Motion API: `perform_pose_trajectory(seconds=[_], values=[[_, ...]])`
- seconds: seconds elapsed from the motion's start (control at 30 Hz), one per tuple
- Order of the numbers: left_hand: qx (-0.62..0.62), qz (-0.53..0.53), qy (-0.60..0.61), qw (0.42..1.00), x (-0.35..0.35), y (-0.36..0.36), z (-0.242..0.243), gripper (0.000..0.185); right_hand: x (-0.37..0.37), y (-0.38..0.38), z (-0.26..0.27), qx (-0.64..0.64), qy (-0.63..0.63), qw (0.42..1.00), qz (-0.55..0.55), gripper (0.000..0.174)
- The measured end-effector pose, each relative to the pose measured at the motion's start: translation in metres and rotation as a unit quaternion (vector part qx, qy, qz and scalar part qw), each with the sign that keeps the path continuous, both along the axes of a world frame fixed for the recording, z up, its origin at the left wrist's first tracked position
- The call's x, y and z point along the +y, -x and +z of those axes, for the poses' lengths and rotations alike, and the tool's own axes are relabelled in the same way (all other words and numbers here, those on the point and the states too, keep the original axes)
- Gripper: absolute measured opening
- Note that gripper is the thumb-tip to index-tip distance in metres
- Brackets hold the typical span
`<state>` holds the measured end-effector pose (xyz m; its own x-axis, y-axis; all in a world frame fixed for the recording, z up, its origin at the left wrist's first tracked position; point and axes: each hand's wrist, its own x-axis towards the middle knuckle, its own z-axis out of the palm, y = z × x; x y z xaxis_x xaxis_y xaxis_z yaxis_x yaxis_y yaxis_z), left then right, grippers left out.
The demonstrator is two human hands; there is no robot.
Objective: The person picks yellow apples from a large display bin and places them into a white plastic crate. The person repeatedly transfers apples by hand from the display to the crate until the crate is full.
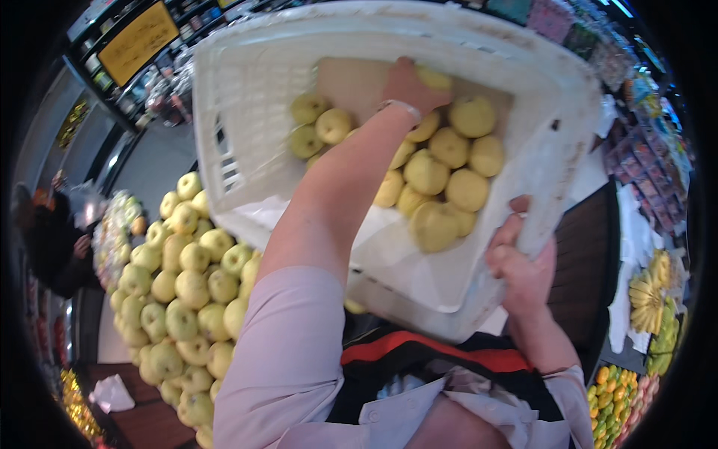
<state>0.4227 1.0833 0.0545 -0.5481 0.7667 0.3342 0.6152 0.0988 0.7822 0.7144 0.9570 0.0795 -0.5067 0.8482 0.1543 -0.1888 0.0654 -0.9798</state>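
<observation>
A white plastic crate (252, 140) is tilted in front of my body, its inside facing me. Yellow apples (450, 147) lie in it, most of them clustered to the right of my left forearm. My left hand (412, 87) reaches deep into the crate and has its fingers around a yellow apple (436, 80) near the far wall. Part of that apple is hidden by the hand. On the right, my right hand (521, 269) grips the crate's near right rim. White paper or film (415, 275) lines the crate's near side.
A tall heap of yellow apples (190, 292) rises at the left, close to the crate. Beyond it is a person in dark clothes (50, 247). Bananas (648, 297) and small orange and green fruit (611, 398) are at the right. A dark slatted surface (586, 275) lies beside the crate.
</observation>
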Motion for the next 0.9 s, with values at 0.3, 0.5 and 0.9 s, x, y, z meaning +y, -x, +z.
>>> perform_pose_trajectory(seconds=[0.3, 0.5, 0.9], values=[[0.172, -0.047, -0.01, 0.984, -0.274, 0.077, 0.064, 0.086, -0.005, 0.01, -0.005, 0.025, -0.046, 0.998, 0.031, 0.059], [-0.118, 0.277, 0.159, 0.94, -0.446, 0.145, 0.028, 0.092, 0.001, 0.008, -0.011, 0.009, -0.079, 0.995, 0.062, 0.058], [0.116, 0.256, 0.405, 0.87, -0.403, 0.153, -0.076, 0.055, -0.01, 0.012, -0.004, 0.044, -0.012, 0.999, 0.013, 0.059]])
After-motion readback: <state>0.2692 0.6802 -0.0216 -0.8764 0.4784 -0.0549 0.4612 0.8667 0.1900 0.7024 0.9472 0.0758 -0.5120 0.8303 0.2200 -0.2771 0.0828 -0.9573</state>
